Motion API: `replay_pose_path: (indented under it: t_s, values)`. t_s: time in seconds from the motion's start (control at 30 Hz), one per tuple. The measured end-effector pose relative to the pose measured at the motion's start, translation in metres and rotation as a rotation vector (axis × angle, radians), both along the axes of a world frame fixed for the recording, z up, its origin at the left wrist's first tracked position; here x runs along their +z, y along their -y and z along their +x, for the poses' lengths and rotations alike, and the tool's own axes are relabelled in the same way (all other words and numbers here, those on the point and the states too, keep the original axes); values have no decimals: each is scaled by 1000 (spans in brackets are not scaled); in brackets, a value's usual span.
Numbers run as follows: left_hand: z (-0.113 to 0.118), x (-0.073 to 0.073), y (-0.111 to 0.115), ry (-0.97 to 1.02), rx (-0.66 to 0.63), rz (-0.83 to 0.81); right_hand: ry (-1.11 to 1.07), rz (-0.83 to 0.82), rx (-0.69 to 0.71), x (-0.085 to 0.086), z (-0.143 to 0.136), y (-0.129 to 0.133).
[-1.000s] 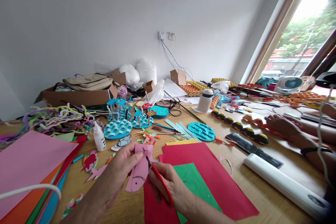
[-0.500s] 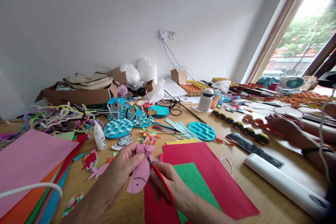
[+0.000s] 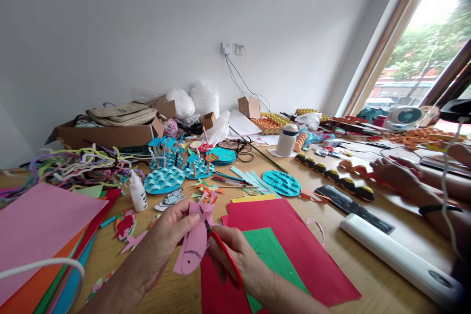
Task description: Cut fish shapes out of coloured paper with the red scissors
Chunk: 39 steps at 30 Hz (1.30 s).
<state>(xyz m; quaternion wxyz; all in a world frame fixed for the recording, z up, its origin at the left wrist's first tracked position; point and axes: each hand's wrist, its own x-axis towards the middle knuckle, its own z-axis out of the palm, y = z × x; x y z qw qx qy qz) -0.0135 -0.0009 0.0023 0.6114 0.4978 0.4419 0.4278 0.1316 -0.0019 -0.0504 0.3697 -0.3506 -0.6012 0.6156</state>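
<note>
Pink paper w/ fish drawn on [image 3: 192, 251]: pinched in L hand [image 3: 175, 225], thumb on top, held above table [image 3: 172, 300]. Red-hdl scissors [image 3: 227, 253]: gripped in R hand [image 3: 243, 255], close by, blades at paper. Below R: green sht [image 3: 274, 265] on red sht [image 3: 294, 235]. Farther L: glue btl [image 3: 139, 195].

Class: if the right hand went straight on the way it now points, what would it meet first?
Most likely the pink paper fish held by the left hand: the red-handled scissors in the right hand overlap it in view, though exact depth is unclear.
</note>
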Motion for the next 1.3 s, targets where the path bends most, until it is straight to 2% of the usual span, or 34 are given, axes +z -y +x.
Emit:
replay_pose_path:
  t_s: [0.17, 0.6, 0.97, 1.3]
  values:
    - [-3, 1, -1, -20, -43, -6, -13, 11, 21, -1, 2, 0]
    - [-3, 4, 0, -5, 7, -20, 1, 41, 40, -1, 4, -1]
    - [-4, -3, -3, -39, -13, 41, 86, 115, 35, 0, 4, -2]
    - [-8, 3, -2, -79, -25, 8, 54, 113, 31, 3, 4, -1]
